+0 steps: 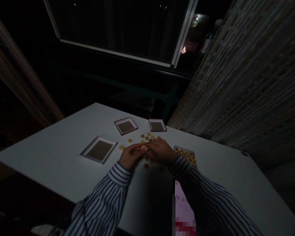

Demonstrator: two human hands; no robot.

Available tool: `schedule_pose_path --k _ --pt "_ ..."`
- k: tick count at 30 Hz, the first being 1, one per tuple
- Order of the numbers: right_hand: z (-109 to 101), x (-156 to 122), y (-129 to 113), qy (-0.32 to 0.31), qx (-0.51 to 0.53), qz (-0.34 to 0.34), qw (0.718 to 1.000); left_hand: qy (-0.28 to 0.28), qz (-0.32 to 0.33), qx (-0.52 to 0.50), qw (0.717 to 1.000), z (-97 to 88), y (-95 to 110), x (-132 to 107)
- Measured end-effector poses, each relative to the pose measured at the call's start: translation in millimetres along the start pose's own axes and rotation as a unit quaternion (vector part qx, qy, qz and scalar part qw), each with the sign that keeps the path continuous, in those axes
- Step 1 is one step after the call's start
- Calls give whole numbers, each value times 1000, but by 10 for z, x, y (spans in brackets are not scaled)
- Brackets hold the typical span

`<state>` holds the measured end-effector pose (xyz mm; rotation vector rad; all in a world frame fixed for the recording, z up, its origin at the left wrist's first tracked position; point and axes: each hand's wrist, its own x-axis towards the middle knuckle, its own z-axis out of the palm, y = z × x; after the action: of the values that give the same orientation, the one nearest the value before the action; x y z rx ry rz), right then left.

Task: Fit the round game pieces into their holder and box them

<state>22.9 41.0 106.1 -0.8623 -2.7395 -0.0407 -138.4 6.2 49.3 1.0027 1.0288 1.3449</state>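
Note:
Between my two hands is a round xiangqi piece (144, 148), pale with a red character facing up. The fingers of my left hand (129, 156) are closed on its left edge. From the other side, my right hand (162, 150) reaches over several loose pieces, back upward; its fingertips come close to the held piece, but their grip is hidden. Loose pieces lie around both hands, among them one with a red mark (130, 140) and a plain-looking one (121, 147) left of my left hand. A box of pieces (186, 154) sits right of my right wrist, partly covered by the sleeve.
Three shallow trays stand on the white table (51, 144): one at left (98, 149), one at back centre (126, 126), one at back right (157, 125). A lit phone screen (183, 203) lies near my right forearm. A string curtain (236, 88) hangs at the right.

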Motion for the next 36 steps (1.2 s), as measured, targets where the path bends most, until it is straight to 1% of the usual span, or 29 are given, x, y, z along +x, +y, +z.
schedule_pose_path --k 3,6,11,17,22,26,32,36 --pt "-43 -81 22 26 5 14 1000 2 -17 -20 1000 49 48 -19" --pt "-78 -189 71 46 3 46 998 9 -19 -32 999 129 70 -31" --pt "-116 -420 195 70 24 80 994 3 -19 -40 999 293 48 -35" --pt "-170 -691 325 71 37 145 986 2 -41 -52 998 488 -6 -3" --pt "-224 -872 404 81 37 201 976 10 -52 -71 996 686 7 10" --pt "-247 -997 476 95 65 218 969 5 -66 -79 995 845 29 13" --pt "-259 -1108 563 64 88 224 968 -12 -68 -98 993 1018 -18 58" --pt "-257 -1159 611 60 88 233 967 -10 -74 -102 992 1129 -48 96"
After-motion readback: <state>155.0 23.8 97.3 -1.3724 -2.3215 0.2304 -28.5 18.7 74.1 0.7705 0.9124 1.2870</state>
